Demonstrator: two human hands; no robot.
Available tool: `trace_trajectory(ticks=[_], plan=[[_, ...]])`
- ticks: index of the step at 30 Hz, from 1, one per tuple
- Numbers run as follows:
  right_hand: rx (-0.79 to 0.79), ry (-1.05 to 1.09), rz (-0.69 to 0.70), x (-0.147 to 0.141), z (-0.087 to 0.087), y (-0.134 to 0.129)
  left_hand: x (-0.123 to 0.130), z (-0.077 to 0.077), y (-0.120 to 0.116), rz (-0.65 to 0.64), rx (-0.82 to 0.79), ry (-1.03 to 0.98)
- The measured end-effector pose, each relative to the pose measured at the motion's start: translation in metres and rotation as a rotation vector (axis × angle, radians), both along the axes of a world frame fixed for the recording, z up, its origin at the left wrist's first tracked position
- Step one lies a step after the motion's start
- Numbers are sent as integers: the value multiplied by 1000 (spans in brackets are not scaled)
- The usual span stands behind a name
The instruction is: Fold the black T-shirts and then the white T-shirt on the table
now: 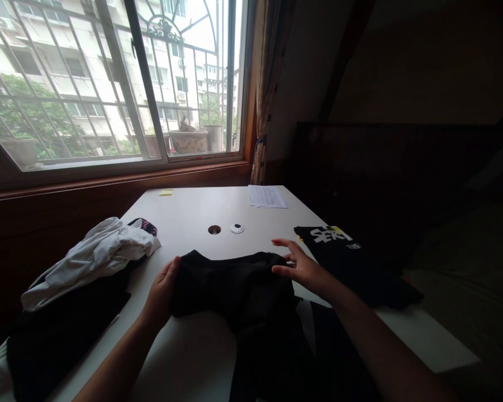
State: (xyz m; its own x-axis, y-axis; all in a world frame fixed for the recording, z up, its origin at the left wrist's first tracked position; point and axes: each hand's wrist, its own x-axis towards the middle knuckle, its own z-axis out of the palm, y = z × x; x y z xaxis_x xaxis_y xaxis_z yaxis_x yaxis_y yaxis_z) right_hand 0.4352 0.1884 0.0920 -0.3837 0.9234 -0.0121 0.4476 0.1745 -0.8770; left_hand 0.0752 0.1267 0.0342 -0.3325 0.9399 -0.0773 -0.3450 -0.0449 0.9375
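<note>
A plain black garment (251, 290) spreads across the near part of the white table, its upper edge facing the window. At its left end my left hand (165, 285) pinches the cloth, thumb on top. My right hand (304, 271) is at the garment's upper right corner, fingers spread apart and thumb over the cloth. Whether that thumb touches the cloth I cannot tell. The lower part of the garment runs down toward me, dark and hard to make out, with a grey-white strip (307, 326) beside it.
White and black clothes (96, 257) lie heaped on the table's left side. A folded black shirt (352, 262) with white lettering lies at the right. Farther back are a cable hole (214, 229), its white round cover (237, 228), papers (268, 196) and a yellow note (166, 192).
</note>
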Motion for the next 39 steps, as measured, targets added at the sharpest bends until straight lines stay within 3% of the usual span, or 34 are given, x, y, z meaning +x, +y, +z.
trace_trajectory(ticks=[5, 9, 11, 14, 18, 24, 27, 32, 36, 39], plan=[[-149, -43, 44, -2, -10, -10, -3, -4, 4, 6, -14, 55], [-474, 302, 70, 3, -9, -20, -5, -6, 4, 7, -27, 74], [-552, 421, 49, 9, -10, -25, -4, -7, 5, -12, -41, 91], [-521, 378, -16, 21, -18, -30, -1, -8, 6, -67, -65, 157], [-411, 109, -32, 39, -29, -39, 1, -11, 6, -174, -56, 381], [-354, 11, 144, 38, -18, -68, -3, -15, -6, -627, 10, 742], [-261, -5, 186, 21, -21, -79, -2, -16, -11, -713, 106, 800], [-60, 52, 65, 6, -36, -73, -2, -14, -7, -582, 172, 858], [145, 97, -178, 29, -33, -48, -7, -3, -2, -332, 252, 778], [308, 125, -346, 51, -22, -29, -17, 14, -1, -178, 225, 674]])
